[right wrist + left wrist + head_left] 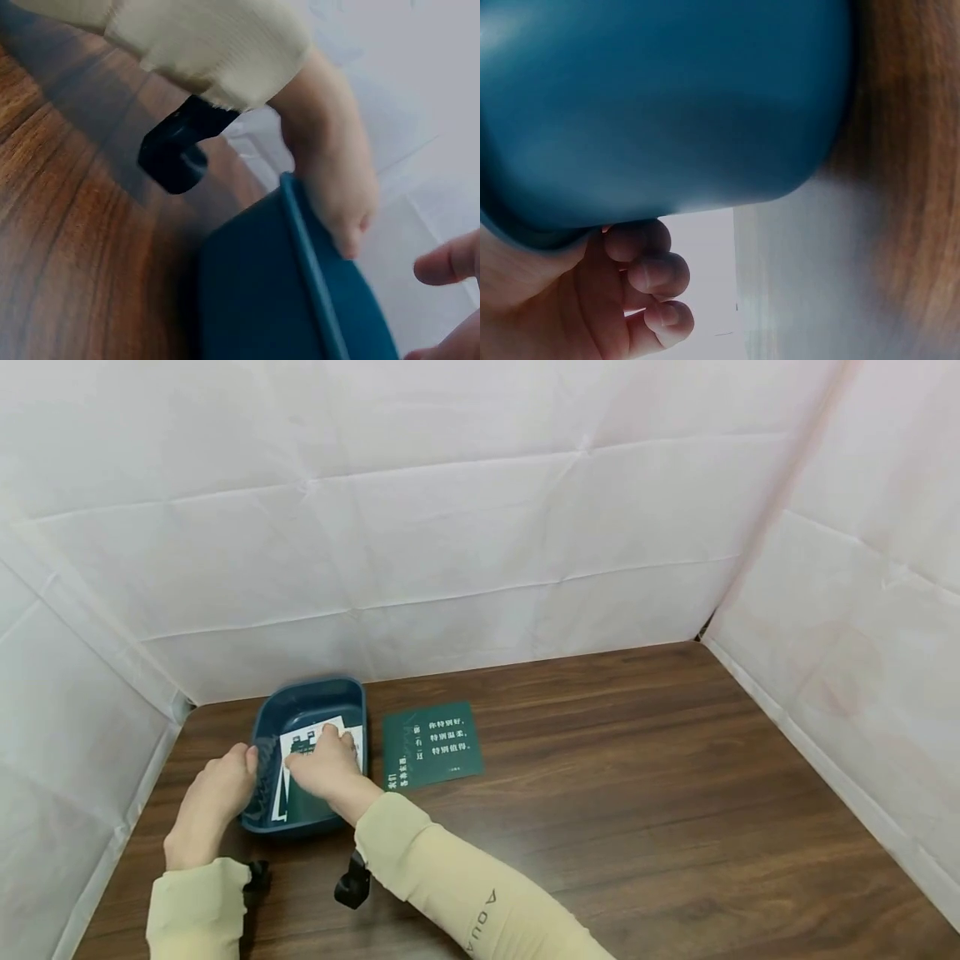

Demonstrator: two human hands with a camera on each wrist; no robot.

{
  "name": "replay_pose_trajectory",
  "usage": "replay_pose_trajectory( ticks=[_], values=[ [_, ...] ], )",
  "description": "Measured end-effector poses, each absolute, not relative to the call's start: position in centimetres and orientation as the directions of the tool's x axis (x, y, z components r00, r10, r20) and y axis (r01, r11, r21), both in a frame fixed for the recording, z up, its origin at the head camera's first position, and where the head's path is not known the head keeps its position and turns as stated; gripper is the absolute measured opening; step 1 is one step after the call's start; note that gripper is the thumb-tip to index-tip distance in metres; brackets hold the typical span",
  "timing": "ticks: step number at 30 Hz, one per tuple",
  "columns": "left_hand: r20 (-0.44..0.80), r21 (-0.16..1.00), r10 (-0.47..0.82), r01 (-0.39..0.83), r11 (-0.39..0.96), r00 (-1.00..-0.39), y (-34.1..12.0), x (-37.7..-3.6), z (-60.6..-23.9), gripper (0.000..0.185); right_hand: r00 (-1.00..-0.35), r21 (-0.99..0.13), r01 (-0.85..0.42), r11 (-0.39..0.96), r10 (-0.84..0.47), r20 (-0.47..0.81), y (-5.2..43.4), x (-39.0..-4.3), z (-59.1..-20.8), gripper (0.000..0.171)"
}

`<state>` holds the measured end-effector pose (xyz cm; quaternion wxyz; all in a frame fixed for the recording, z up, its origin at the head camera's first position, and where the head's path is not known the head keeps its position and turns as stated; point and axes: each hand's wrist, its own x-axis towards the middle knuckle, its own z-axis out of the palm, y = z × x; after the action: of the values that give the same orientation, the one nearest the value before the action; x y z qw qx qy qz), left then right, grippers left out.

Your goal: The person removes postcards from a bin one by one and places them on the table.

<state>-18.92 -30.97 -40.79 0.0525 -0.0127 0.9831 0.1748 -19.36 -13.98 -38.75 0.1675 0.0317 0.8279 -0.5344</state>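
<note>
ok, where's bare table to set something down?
Free: the wood right of the green card out to the right wall, and the near strip in front of it. Crowded: the far-left corner, where the left hand grips the blue tray and the right hand reaches inside.

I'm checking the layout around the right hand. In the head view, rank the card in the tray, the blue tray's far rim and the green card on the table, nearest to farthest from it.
1. Card in the tray: under the right hand.
2. Blue tray far rim: just beyond the fingers.
3. Green card: on the table, right of the tray.
</note>
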Motion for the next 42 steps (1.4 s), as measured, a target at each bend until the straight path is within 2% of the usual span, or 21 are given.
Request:
replay_pose_trajectory(
  ticks=[5, 13, 20, 28, 32, 36, 37, 39, 40, 42],
  values=[
    [-0.088, 0.36, -0.01, -0.041, 0.932, -0.996, -30.6, -19.1, -41.0, 0.046, -0.93, -0.872, 0.324, 0.367, -0.045, -0.365, -14.0, -20.1, -39.4, 0.072],
    [-0.096, 0.364, -0.007, -0.042, 0.93, -0.995, -30.3, -19.2, -41.3, 0.047, -0.912, -0.884, 0.394, 0.252, -0.013, -0.41, -14.2, -20.5, -40.7, 0.077],
    [-0.091, 0.355, -0.03, -0.06, 0.933, -0.995, -30.6, -19.0, -41.0, 0.047, -0.923, -0.892, 0.371, 0.258, 0.0, -0.384, -14.9, -20.7, -41.1, 0.081],
    [-0.106, 0.359, -0.023, -0.06, 0.931, -0.994, -30.8, -18.9, -41.3, 0.048, -0.947, -0.917, 0.322, 0.236, 0.09, -0.309, -15.6, -20.3, -41.4, 0.073],
    [-0.093, 0.364, -0.008, -0.042, 0.93, -0.996, -31.0, -19.0, -41.4, 0.047, -0.952, -0.908, 0.307, 0.285, 0.093, -0.293, -15.8, -20.4, -41.4, 0.074],
    [-0.084, 0.367, -0.005, -0.035, 0.93, -0.996, -30.9, -19.0, -41.6, 0.046, -0.965, -0.872, 0.253, 0.418, 0.053, -0.255, -15.5, -20.9, -41.7, 0.074],
    [-0.084, 0.367, -0.006, -0.036, 0.93, -0.996, -30.9, -19.1, -41.6, 0.045, -0.97, -0.86, 0.23, 0.456, 0.035, -0.241, -15.3, -21.0, -41.8, 0.064],
    [-0.085, 0.365, -0.006, -0.037, 0.93, -0.996, -30.8, -19.1, -41.6, 0.045, -0.979, -0.831, 0.175, 0.528, 0.005, -0.203, -15.1, -21.5, -41.9, 0.031],
    [-0.085, 0.365, -0.008, -0.039, 0.93, -0.996, -30.8, -19.1, -41.6, 0.045, -0.982, -0.817, 0.149, 0.557, -0.01, -0.186, -15.0, -21.7, -41.9, 0.022],
    [-0.084, 0.365, -0.012, -0.042, 0.93, -0.996, -30.7, -19.1, -41.5, 0.045, -0.987, -0.802, 0.1, 0.589, -0.042, -0.154, -14.9, -22.0, -41.6, 0.043]
  ],
)
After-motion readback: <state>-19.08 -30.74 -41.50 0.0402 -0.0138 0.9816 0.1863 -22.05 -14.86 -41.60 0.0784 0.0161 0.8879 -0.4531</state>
